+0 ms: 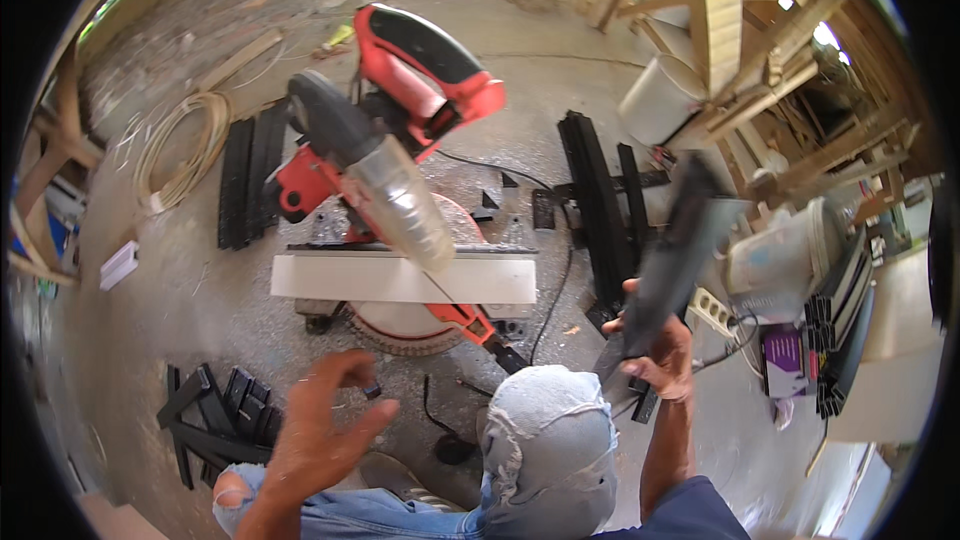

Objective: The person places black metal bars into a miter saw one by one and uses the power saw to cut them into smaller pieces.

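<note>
My right hand (668,355) grips a long dark grey bar (668,270), tilted upward and blurred by motion. My left hand (325,420) hovers in front of the saw, thumb and forefinger apart. By its fingertips shows a small dark piece (372,391); whether the hand touches it I cannot tell. Ahead stands a red and black miter saw (430,70) with its head raised. Across its base lies a white board (470,281) along the fence, touched by neither hand.
Black bars (600,210) lie right of the saw, others (250,180) at its left. Short black pieces (215,420) are heaped near my left knee. A coiled cable (185,152), a power strip (711,310) and buckets (662,95) stand around. A black cord (568,285) runs beside the saw.
</note>
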Demonstrator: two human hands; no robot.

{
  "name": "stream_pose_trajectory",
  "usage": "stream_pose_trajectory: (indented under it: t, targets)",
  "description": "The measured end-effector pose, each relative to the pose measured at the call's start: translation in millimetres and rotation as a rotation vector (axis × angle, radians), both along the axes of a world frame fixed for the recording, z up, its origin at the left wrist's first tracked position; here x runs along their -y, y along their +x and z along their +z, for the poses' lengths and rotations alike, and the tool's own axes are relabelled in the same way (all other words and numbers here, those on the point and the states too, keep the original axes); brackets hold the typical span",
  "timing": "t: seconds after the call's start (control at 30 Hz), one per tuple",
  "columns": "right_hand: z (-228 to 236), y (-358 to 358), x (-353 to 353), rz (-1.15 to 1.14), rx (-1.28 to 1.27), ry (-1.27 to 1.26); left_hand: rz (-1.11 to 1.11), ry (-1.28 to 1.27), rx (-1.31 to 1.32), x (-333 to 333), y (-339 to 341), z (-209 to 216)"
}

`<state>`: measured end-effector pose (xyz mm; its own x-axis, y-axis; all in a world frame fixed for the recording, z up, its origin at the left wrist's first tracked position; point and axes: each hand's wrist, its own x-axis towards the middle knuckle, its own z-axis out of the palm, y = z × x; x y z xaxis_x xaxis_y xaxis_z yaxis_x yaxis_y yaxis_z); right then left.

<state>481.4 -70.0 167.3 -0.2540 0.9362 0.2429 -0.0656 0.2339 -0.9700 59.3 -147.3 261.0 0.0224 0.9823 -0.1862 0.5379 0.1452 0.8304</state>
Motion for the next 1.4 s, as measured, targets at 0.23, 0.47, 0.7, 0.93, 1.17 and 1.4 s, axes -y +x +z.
stream_pose_trajectory:
  t: [0.23, 0.47, 0.7, 0.93, 1.17, 1.4]
  targets:
    - [-14, -72, -27, 0.451, 0.359, 0.061, 0.223, -0.372, 0.575, 22, 37, -62]
    - [-47, -173, -27, 0.562, 0.496, 0.201, 0.674, -0.345, 0.861, 7, 27, -75]
    - [-37, -225, -21, 0.686, 0.447, 0.184, 0.928, -0.118, 0.842, 5, -23, -71]
    - [-92, -236, -27, 0.749, 0.186, -0.061, 1.079, 0.273, 0.634, 19, -104, -30]
    - [-119, -279, -32, 0.63, 0.275, 0.096, 1.08, 0.382, 0.639, 24, -157, -9]
    - [-117, -321, -43, 0.563, 0.392, 0.354, 1.105, 0.308, 0.8, 43, -206, -8]
